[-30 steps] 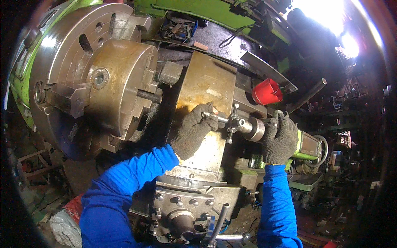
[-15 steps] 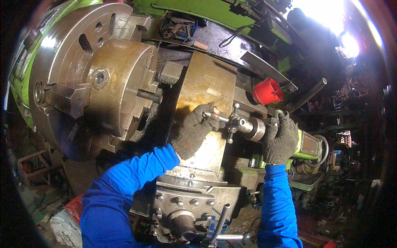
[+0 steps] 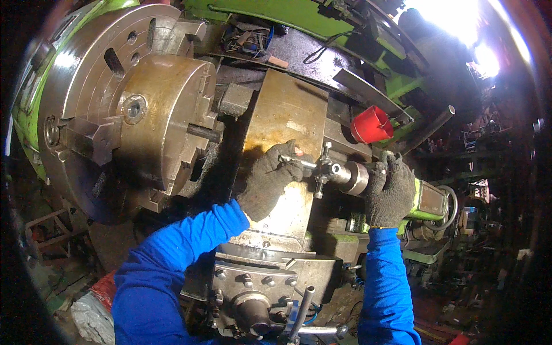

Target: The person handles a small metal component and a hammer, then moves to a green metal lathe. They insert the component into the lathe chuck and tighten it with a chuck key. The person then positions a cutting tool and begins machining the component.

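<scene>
My left hand, in a dark knitted glove, is closed around the left end of a slim metal rod. The rod runs right into a metal cross-shaped holder with bolts sticking out above and below. This holder sits at the front of a round steel collar on the lathe's green tailstock. My right hand, gloved too, is curled over the tailstock just right of the collar. Its fingers are bent around it, and what lies under the palm is hidden.
A large lathe chuck with stepped jaws stands left, a short dark bar projecting from it. The flat steel slide lies beneath my left hand. A red cup stands behind the holder. Nearest me is a bolted toolpost with a lever.
Very little differs. The view has shifted slightly, and both hands keep their grip in the same places on the rod and the tailstock.
</scene>
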The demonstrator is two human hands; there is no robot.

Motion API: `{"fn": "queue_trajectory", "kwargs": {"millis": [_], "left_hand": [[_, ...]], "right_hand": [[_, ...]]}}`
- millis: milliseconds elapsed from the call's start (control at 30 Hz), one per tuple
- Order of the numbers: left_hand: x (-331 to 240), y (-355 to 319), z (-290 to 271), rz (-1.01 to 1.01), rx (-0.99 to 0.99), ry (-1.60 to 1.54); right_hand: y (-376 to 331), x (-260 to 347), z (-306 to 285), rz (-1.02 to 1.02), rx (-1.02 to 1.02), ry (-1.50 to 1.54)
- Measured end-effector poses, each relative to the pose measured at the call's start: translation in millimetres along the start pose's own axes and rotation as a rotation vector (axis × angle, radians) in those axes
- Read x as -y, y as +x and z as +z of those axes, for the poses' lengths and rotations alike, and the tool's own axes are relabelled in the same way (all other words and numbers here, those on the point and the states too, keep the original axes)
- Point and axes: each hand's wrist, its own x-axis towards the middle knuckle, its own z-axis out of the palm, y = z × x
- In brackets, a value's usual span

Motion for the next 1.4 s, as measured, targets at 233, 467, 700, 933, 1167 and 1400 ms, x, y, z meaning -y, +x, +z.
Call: {"fn": "queue_trajectory", "kwargs": {"millis": [233, 467, 700, 933, 1167, 1400], "left_hand": [[1, 1, 0, 0.031, -0.005, -0.051], [-4, 0, 5, 0.03, -0.034, -0.014], [-5, 2, 6, 0.02, -0.034, 0.016], [6, 5, 0, 0.039, -0.024, 0.024], [8, 1, -5, 0.103, 0.065, -0.023], [7, -19, -28, 0.064, 0.089, -0.17]], "right_hand": [[1, 2, 2, -0.026, -0.008, -0.001], [1, 0, 0, 0.0, 0.013, -0.011], [1, 3, -3, -0.027, -0.005, -0.024], [1, 3, 0, 0.016, 0.01, -0.03], [-2, -3, 3, -0.024, -0.024, -0.06], [-3, 1, -4, -0.006, -0.006, -0.037]]}}
